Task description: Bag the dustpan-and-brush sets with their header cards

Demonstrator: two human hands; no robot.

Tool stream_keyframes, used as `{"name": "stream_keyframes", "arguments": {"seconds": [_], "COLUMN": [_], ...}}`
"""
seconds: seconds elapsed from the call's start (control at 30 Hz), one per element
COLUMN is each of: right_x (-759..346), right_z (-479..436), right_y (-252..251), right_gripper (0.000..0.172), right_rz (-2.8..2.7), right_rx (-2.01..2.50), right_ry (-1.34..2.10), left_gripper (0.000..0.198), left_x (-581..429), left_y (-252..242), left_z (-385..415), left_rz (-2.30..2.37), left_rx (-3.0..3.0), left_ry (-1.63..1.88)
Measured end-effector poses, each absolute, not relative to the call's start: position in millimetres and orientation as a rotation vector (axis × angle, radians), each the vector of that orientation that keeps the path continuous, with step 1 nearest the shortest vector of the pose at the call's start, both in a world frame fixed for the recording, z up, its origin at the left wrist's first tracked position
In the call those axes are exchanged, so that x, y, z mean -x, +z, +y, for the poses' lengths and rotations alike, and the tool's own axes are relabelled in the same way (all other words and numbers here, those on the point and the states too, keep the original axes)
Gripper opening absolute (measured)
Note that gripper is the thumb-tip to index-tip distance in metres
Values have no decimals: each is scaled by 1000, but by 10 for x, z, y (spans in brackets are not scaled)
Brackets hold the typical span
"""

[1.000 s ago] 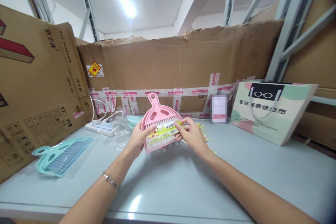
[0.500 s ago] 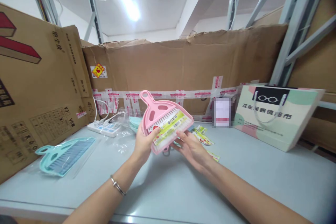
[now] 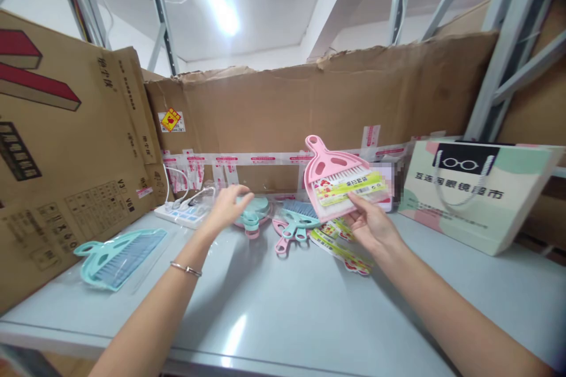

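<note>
On the right, a pink dustpan (image 3: 338, 160) is tilted up with its handle at the top. A white-bristled brush and a yellow-green label card (image 3: 349, 187) lie against it. My right hand (image 3: 371, 224) grips its lower edge, thumb on the front and fingers behind. My left hand (image 3: 230, 206) hovers over clear plastic bags, fingers apart and no object visible in it. Close by it are stacked teal and pink dustpans (image 3: 256, 210). Teal and pink brushes (image 3: 298, 221) lie between the hands. More label cards (image 3: 340, 247) are under my right hand.
A bagged teal dustpan and brush (image 3: 124, 256) lie at the left. Behind them are a power strip (image 3: 183, 214) and a large carton (image 3: 75, 165). Cardboard (image 3: 265, 112) walls the back of the table. A paper bag (image 3: 475, 194) stands at the right, beside metal posts.
My left hand has let go of the pink dustpan and moved left. My right hand has carried the dustpan up and to the right, uncovering the brushes and stacked dustpans.
</note>
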State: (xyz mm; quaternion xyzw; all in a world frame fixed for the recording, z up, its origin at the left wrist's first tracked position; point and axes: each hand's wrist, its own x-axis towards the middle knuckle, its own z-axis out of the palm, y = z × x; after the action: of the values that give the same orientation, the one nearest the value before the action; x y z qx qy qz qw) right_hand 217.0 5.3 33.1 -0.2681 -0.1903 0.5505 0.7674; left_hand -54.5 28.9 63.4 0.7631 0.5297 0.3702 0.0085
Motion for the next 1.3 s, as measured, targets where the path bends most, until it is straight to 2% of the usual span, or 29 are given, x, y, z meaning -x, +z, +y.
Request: {"name": "stream_keyframes", "arguments": {"seconds": [0.1, 0.13, 0.23, 0.4, 0.53, 0.63, 0.67, 0.73, 0.8, 0.97, 1.17, 1.3], "right_x": [-2202, -2209, -2244, -2295, -2238, -2173, -2159, -2148, -2156, -2188, -2191, -2196], "right_z": [82, 90, 115, 133, 88, 43, 34, 27, 35, 67, 38, -41], "right_y": [301, 287, 255, 260, 269, 255, 247, 233, 221, 199, 218, 312], "right_gripper": [23, 23, 24, 25, 23, 22, 22, 22, 23, 23, 20, 22], "right_rz": [-428, -435, -437, -446, -479, -508, -516, -527, -534, -558, -598, -720], "right_rx": [603, 609, 625, 644, 658, 680, 688, 701, 712, 733, 740, 744], "right_ry": [1191, 1190, 1183, 1192, 1221, 1243, 1246, 1247, 1244, 1248, 1274, 1301], "left_gripper": [46, 44, 13, 32, 49, 35, 29, 30, 27, 13, 33, 31], "left_x": [240, 125, -45, 447, 743, 516, 393, 164, 26, 37, 162, 236], "left_y": [501, 464, 446, 595, 660, 638, 616, 552, 474, 348, 424, 412], "left_z": [285, 283, 287, 221, 75, -12, -20, 10, 100, 326, 250, 258], "left_rz": [1621, 1612, 1617, 1707, 2025, 2010, 1909, 1740, 1736, 1790, 1878, 1968], "left_rx": [-2758, -2884, -3038, -2987, -2754, -2790, -2861, -3007, -3041, -3004, -2954, -2856], "left_ry": [741, 587, 363, 471, 671, 762, 699, 513, 372, 324, 562, 712]}}
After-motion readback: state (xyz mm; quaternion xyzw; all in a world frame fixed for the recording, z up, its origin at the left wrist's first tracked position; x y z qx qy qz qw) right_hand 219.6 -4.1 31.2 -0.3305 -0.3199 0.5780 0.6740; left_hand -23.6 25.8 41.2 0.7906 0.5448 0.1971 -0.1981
